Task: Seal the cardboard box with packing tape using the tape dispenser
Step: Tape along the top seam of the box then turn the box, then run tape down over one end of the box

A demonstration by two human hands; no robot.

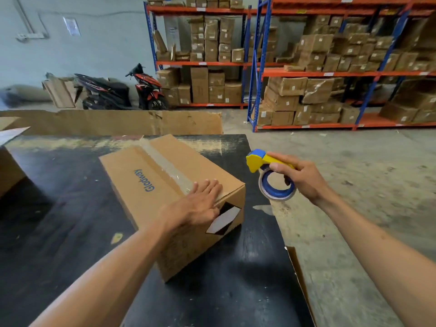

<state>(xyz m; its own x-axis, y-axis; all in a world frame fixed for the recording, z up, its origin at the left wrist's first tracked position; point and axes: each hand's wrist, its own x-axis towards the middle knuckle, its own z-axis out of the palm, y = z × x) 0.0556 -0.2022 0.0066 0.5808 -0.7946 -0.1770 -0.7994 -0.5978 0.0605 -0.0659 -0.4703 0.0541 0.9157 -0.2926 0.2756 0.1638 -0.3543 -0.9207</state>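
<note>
A brown cardboard box [151, 185] with blue lettering lies on the black table [59, 220], its flaps closed. A strip of clear tape [165, 166] runs along its top seam. My left hand [198, 204] lies flat on the near end of the box top, fingers spread over the tape's end. My right hand [299, 175] is to the right of the box, above the table's edge, gripping a yellow and blue tape dispenser [266, 173] with its clear roll hanging below. The dispenser is apart from the box.
Flat cardboard sheets [132, 122] stand behind the table, and another box [9, 171] sits at the left edge. Beyond are two parked motorbikes [146, 88] and blue-and-orange racks [330, 72] full of boxes. Concrete floor [354, 173] lies to the right.
</note>
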